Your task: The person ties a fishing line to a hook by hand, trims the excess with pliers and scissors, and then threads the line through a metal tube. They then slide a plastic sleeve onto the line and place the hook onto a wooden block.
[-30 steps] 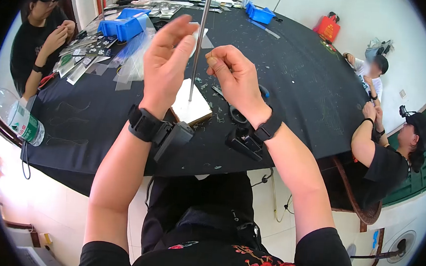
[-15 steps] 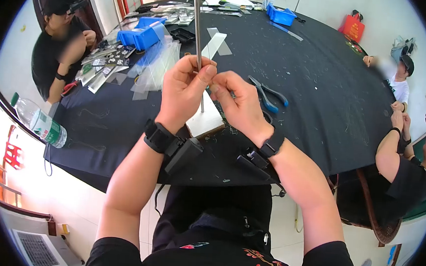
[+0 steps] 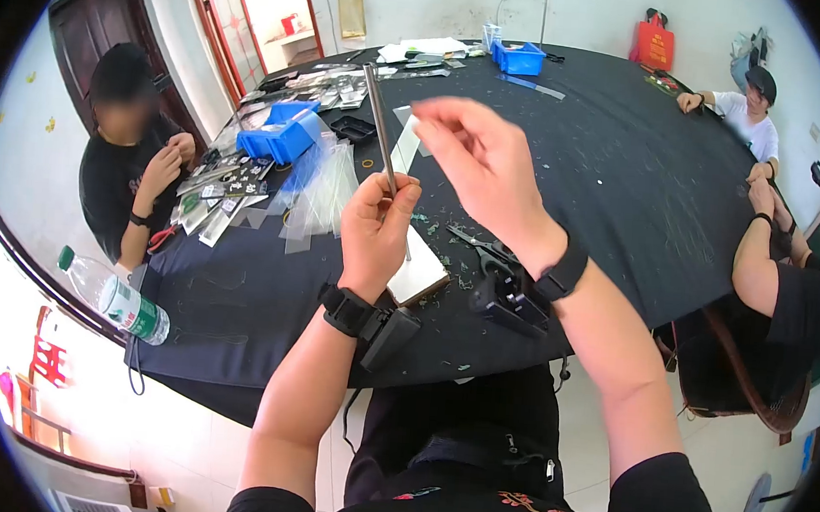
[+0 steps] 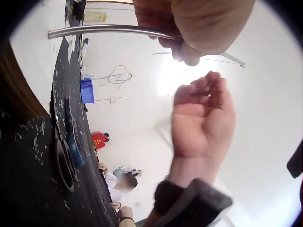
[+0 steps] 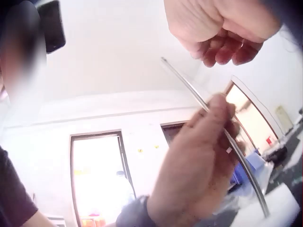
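- I see one metal rod [image 3: 379,116]; in the head view its long axis goes up from one white block [image 3: 421,268], and the upper end points up and leans to the left side; the lower end meets the block, near the front edge of the black-covered table [image 3: 614,194].
- My left hand [image 3: 373,239] grips the rod at its middle part; thumb and fingers are closed narrow around the metal.
- My right hand [image 3: 492,167] is raised beside the rod, on the right of it, and does not touch it; the fingers are bent, and I cannot tell if something thin is between them.
- I count two blue bins; the near blue bin [image 3: 270,144] has clear plastic at its side, the far blue bin [image 3: 521,62] has contents that I cannot tell.
- One black tray [image 3: 354,128] is just beside the near bin; its inside is too small to read.
- One clear bottle [image 3: 117,300] with green cap leans at the left edge.
- Right of the block are one pair of scissors [image 4: 63,165] and one blue-handled tool [image 4: 73,146], close together.
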`<state>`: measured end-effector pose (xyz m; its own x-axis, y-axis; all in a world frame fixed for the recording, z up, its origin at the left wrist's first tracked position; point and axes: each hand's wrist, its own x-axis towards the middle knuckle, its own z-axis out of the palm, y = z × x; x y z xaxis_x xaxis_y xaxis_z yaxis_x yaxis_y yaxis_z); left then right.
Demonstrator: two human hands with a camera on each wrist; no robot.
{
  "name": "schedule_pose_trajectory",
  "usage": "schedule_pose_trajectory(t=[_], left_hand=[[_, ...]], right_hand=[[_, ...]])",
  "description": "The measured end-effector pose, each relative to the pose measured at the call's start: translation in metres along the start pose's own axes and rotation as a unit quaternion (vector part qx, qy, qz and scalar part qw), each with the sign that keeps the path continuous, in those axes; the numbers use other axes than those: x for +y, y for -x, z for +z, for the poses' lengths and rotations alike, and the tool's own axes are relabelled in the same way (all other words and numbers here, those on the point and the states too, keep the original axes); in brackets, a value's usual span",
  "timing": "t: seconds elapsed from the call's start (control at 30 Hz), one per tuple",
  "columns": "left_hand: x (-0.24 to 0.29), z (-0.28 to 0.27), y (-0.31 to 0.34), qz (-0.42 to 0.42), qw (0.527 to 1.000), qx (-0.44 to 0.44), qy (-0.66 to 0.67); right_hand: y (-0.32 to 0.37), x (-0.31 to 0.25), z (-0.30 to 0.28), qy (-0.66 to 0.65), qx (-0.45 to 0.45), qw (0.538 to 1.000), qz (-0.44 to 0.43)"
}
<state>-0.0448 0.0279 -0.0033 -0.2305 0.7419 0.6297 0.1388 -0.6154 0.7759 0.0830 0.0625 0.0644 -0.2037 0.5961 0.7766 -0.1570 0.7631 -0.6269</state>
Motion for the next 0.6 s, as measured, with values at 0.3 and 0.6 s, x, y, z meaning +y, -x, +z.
schedule_pose_trajectory(t=[0.3, 0.6], left_hand=[[-0.002, 0.000, 0.000, 0.006, 1.000, 0.003, -0.004], [-0.003, 0.000, 0.000, 0.013, 0.999, 0.003, -0.032]], right_hand=[[-0.042, -0.023, 0.021, 0.026, -0.053, 0.997, -0.052], [-0.032, -0.016, 0.028, -0.163, -0.038, 0.986, 0.024]])
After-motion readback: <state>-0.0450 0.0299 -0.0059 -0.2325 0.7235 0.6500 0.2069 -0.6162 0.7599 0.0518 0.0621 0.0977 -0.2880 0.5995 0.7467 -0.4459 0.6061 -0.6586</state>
